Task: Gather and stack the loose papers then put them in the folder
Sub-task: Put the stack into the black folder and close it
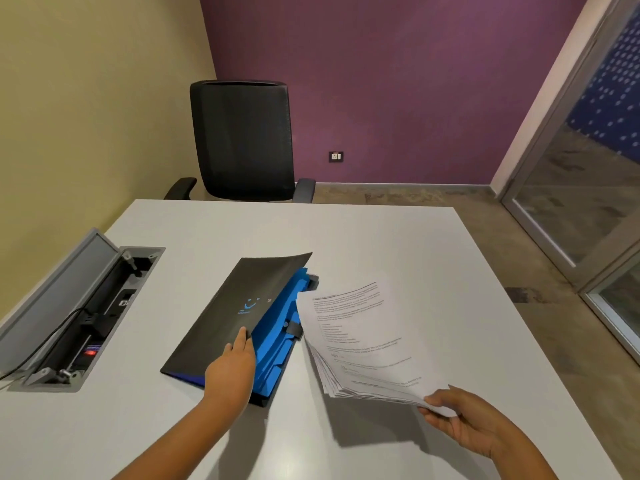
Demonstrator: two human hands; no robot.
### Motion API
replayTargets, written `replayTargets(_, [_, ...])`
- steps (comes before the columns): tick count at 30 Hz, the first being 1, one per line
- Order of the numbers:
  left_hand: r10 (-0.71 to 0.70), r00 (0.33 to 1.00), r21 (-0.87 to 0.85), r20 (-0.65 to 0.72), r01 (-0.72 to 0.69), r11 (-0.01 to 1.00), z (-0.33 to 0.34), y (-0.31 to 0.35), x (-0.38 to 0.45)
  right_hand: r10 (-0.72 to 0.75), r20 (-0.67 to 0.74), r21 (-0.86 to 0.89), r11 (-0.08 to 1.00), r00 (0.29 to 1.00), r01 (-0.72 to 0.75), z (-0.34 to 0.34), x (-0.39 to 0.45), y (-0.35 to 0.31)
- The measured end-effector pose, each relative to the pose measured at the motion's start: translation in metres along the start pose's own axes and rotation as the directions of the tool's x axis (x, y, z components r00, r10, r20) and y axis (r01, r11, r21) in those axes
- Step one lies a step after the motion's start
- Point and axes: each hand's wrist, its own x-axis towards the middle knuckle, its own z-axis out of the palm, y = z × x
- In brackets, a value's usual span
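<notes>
A black folder with blue inner dividers lies on the white table, left of centre. My left hand grips the near edge of its black cover and lifts it, so the blue pockets show. My right hand pinches the near right corner of a stack of printed papers. The stack hangs above the table just right of the folder, fanned and tilted, its far left edge close to the blue dividers.
An open cable box with plugs, a black cord and a red light is set into the table at the left. A black mesh office chair stands behind the far edge. A glass door is at the right.
</notes>
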Motion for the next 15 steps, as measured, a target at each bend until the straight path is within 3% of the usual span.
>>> replayTargets(8, [0.025, 1.0, -0.043, -0.011, -0.025, 0.999, -0.011, 0.02, -0.002, -0.049, 0.038, -0.105, 0.993, 0.998, 0.053, 0.012, 0.002, -0.005])
replayTargets(15, [0.049, 0.998, -0.154, 0.03, -0.043, 0.987, -0.019, 0.023, 0.003, -0.085, 0.03, -0.065, 0.994, 0.996, 0.087, -0.003, -0.011, -0.01])
